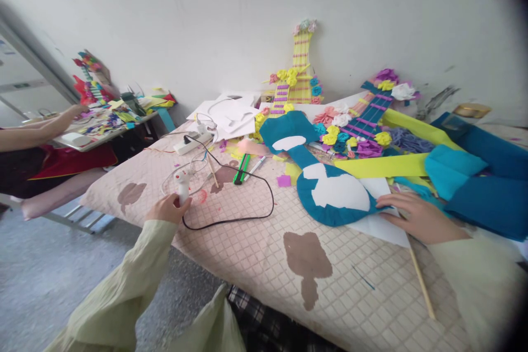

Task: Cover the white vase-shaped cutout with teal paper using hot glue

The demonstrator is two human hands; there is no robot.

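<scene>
My left hand (168,210) is closed around the handle of a white glue gun (181,180) at the table's left side. A black cord loops from near that hand to the power strip. On the right, a guitar-shaped white cutout (340,193) lies partly covered by dark blue crepe paper (315,210). My right hand (421,217) pinches the blue paper's right edge between thumb and fingers. Beneath that hand are a white sheet (394,232) and a thin wooden stick (421,283).
A green utility knife (242,169), a white power strip (193,143) and paper scraps lie behind the hands. Decorated paper guitars (303,66) lean on the wall. Folded blue paper (489,203) sits far right. Another person's arm (41,129) reaches over a table at left.
</scene>
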